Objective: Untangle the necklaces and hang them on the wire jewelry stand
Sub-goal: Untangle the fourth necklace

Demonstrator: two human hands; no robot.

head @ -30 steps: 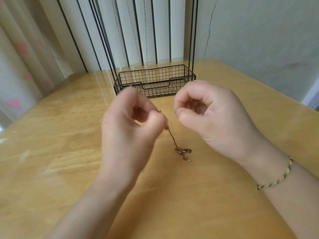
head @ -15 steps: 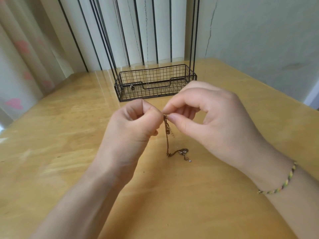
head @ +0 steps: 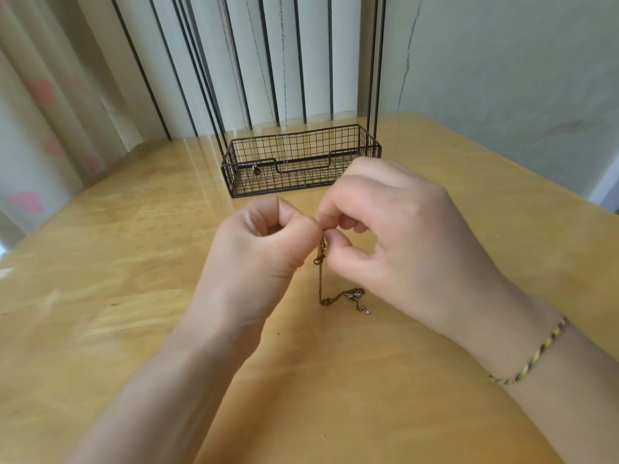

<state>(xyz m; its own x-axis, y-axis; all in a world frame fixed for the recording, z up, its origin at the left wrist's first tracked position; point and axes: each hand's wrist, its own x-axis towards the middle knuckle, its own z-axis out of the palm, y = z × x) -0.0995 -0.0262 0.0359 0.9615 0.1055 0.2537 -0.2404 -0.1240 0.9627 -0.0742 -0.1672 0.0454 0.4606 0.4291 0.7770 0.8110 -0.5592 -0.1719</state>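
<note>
Fists raised together, left hand (head: 264,249), right hand (head: 395,236), pinching necklace (head: 321,279)

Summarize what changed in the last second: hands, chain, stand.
The right hand moved in against the left hand and now pinches the top of the necklace beside it; the chain hangs more upright. Its tangled end stays on the table; the wire stand is unmoved.
</note>
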